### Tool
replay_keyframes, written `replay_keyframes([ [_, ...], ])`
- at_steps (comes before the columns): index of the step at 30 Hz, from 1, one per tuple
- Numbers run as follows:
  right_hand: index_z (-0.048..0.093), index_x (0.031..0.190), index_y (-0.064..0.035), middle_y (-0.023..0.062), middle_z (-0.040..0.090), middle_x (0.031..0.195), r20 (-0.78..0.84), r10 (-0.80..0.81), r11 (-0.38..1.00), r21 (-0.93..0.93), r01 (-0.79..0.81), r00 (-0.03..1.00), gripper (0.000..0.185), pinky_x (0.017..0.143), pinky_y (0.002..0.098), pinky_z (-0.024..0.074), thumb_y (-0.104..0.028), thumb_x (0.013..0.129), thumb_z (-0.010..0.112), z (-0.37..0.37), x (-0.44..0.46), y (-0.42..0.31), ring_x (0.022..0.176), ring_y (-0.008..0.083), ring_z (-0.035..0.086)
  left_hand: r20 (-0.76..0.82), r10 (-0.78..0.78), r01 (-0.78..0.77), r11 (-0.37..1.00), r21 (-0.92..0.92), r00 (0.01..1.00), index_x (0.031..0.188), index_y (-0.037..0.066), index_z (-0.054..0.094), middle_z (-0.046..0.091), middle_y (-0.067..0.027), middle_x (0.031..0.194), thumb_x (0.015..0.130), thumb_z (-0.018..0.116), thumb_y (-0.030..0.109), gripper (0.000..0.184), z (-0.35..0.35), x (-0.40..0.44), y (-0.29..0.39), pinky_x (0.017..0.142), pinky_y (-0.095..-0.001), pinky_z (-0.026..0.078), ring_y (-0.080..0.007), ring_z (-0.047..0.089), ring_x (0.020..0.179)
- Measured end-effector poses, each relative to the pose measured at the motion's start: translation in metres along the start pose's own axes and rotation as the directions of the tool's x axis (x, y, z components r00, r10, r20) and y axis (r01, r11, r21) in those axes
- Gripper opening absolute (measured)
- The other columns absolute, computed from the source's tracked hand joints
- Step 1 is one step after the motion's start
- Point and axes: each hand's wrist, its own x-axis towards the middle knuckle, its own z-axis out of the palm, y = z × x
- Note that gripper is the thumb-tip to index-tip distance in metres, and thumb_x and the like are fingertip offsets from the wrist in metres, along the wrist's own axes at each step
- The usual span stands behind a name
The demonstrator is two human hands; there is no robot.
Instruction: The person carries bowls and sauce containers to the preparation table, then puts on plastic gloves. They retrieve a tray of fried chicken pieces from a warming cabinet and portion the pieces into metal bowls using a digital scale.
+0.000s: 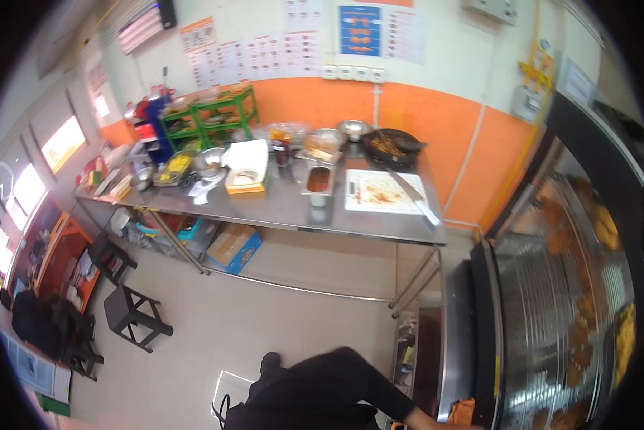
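Black clothing [308, 394] covers my body at the bottom of the head view. My right forearm [421, 421] reaches out from a dark sleeve toward the lower right, close to an orange cloth [462, 411] beside the glass display cabinet [544, 308]. The frame's bottom edge cuts off most of my right hand, so its fingers cannot be made out. Nothing of my left hand shows. Behind the cabinet's glass are browned pieces of food [583, 308], probably fried, on wire racks.
A steel table [300, 223] along the orange wall bears a white cutting board [379, 204] with a knife [414, 195], a black wok [390, 159], a sauce container [318, 182] and an open box [247, 183]. Black stools [125, 307] and a seated person [35, 322] are at left.
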Motion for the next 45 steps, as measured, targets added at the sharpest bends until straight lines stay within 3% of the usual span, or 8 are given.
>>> replay_keyframes([
  [8,0.057,0.093,-0.0023,0.0108,0.062,0.066,0.301,-0.529,0.802,-0.129,0.583,0.794,0.035,0.055,0.0303,0.0510,-0.036,0.086,0.050,0.160,0.094,-0.103,0.058,0.0183,0.061,-0.980,-0.168,0.542,0.836,-0.087,0.102,0.119,0.010,0.041,0.046,-0.0030,0.115,0.082,0.047,0.003,0.038,-0.124,-0.481,0.016,0.069,-0.0250,0.045,-0.0104,0.050,0.081],
  [19,0.062,0.077,-0.0043,0.0092,0.062,0.065,0.719,-0.370,0.802,-0.074,0.593,0.589,0.031,0.058,0.0296,0.0468,-0.033,0.084,0.052,0.547,0.069,-0.336,0.066,0.0174,0.061,-0.427,0.328,0.456,0.856,-0.242,-0.843,0.116,0.004,0.042,0.055,-0.0067,0.096,0.083,0.049,0.004,0.034,0.019,-0.825,0.232,0.065,-0.0236,0.043,-0.0141,0.057,0.080],
  [22,0.063,0.077,-0.0075,0.0120,0.063,0.076,0.737,-0.622,0.308,-0.081,0.948,0.265,0.024,0.067,0.0343,0.0465,-0.028,0.081,0.051,0.598,0.088,-0.354,0.071,0.0254,0.060,-0.474,0.199,0.385,0.859,-0.336,-0.858,0.117,0.004,0.043,0.055,-0.0058,0.095,0.084,0.049,0.005,0.034,0.030,-0.852,0.231,0.065,-0.0237,0.043,-0.0136,0.056,0.080],
  [28,0.065,0.079,-0.0093,0.0133,0.062,0.077,0.871,-0.232,0.556,-0.247,0.794,0.433,0.025,0.071,0.0374,0.0461,-0.028,0.082,0.049,0.664,0.110,-0.408,0.077,0.0312,0.059,-0.815,-0.214,0.471,0.725,-0.502,-0.539,0.113,0.003,0.047,0.056,-0.0077,0.098,0.086,0.054,0.018,0.032,-0.041,-0.873,0.210,0.076,-0.0286,0.046,-0.0158,0.057,0.083],
  [35,0.056,0.097,-0.0040,0.0080,0.059,0.071,0.881,-0.123,0.820,-0.169,0.547,0.456,0.034,0.061,0.0307,0.0463,-0.035,0.087,0.047,0.760,0.159,-0.474,0.065,0.0175,0.059,-0.461,-0.885,0.499,0.371,-0.783,-0.066,0.125,0.000,0.042,0.046,-0.0167,0.124,0.089,0.035,0.052,0.064,-0.127,-0.927,0.116,0.099,-0.0312,0.029,-0.0241,0.042,0.117],
  [40,0.053,0.097,-0.0029,0.0061,0.057,0.076,0.801,-0.352,0.847,0.052,0.529,0.484,0.032,0.064,0.0305,0.0453,-0.033,0.087,0.048,0.836,0.172,-0.549,0.064,0.0179,0.056,-0.527,-0.838,0.407,0.435,-0.803,-0.143,0.118,0.001,0.050,0.051,-0.0167,0.119,0.087,0.041,0.052,0.060,-0.201,-0.957,0.152,0.098,-0.0318,0.031,-0.0253,0.044,0.115],
  [42,0.053,0.097,-0.0026,0.0124,0.059,0.077,0.645,-0.548,0.692,-0.008,0.722,0.532,0.040,0.071,0.0356,0.0452,-0.040,0.084,0.050,0.860,0.177,-0.571,0.072,0.0269,0.058,-0.636,-0.678,0.799,0.119,-0.589,-0.368,0.116,0.006,0.053,0.050,-0.0212,0.118,0.080,0.049,0.057,0.063,-0.204,-0.979,0.127,0.096,-0.0352,0.034,-0.0297,0.044,0.114],
  [45,0.054,0.095,0.0012,0.0196,0.060,0.083,0.577,-0.508,0.653,-0.227,0.723,0.640,0.053,0.074,0.0395,0.0440,-0.049,0.081,0.049,0.893,0.183,-0.622,0.080,0.0344,0.058,-0.600,-0.749,0.577,0.368,-0.729,-0.279,0.110,0.006,0.056,0.058,-0.0197,0.103,0.076,0.060,0.047,0.053,-0.223,-1.001,0.113,0.085,-0.0377,0.043,-0.0317,0.055,0.099],
])
